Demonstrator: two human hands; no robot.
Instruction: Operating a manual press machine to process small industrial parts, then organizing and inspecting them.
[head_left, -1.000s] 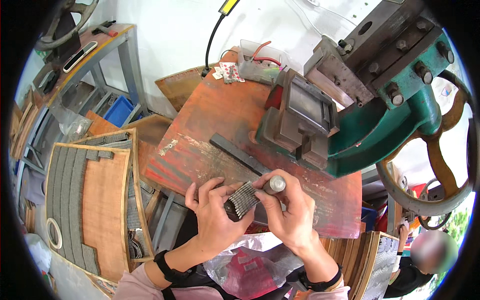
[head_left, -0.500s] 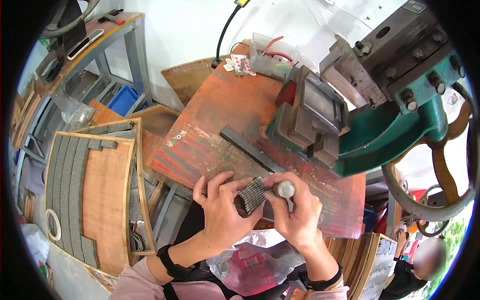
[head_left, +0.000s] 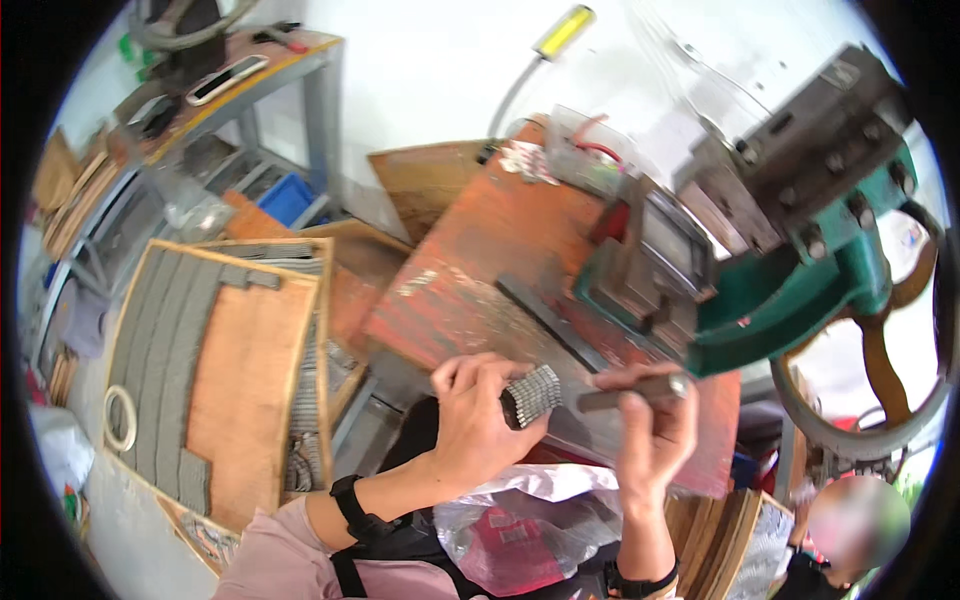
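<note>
My left hand is closed around a small bundle of thin grey metal pieces, packed side by side with their ends facing up. To the right of it, my right hand grips a short metal rod between thumb and fingers. The rod lies nearly level, its left end pointing at the bundle with a small gap between them. Below both hands is a clear plastic bag with a pink patch. Beyond them, a dark flat metal bar rests on the worn red bench top.
A green press with a handwheel stands at the right of the bench. To the left, a wooden tray holds rows of grey metal strips and a white ring. Another person is at the lower right.
My right hand has moved right, away from the bundle, and the rod has turned from end-on to sideways. My left hand still holds the bundle. The whole view has shifted slightly.
</note>
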